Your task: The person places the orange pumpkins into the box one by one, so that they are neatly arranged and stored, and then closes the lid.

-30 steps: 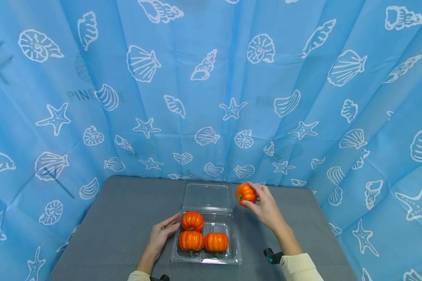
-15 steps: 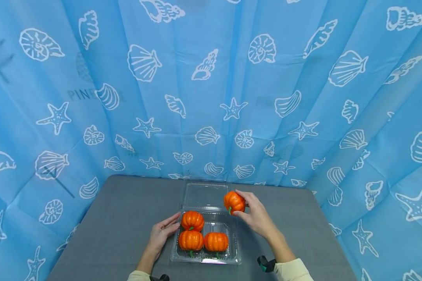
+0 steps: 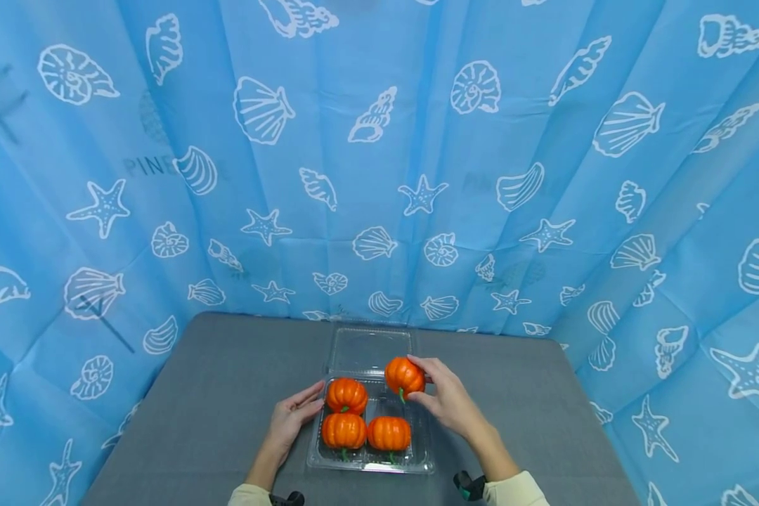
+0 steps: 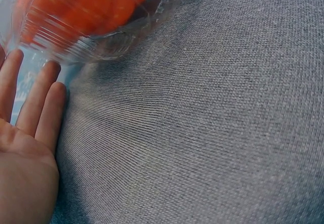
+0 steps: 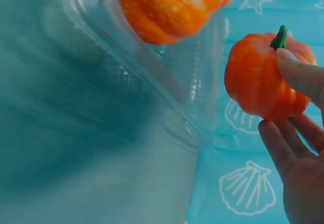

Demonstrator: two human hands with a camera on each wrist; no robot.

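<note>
Over the tray's empty back-right slot, my right hand pinches a small pumpkin, stem down. My left hand lies flat, fingers straight, against the clear plastic tray on the grey table. Risk: the smooth, ribbed pumpkin slips, or knocks the three pumpkins already seated; thin plastic could skid on the woven cloth.

pumpkin | small, orange, green stem | held above clear tray's empty back-right corner
</note>
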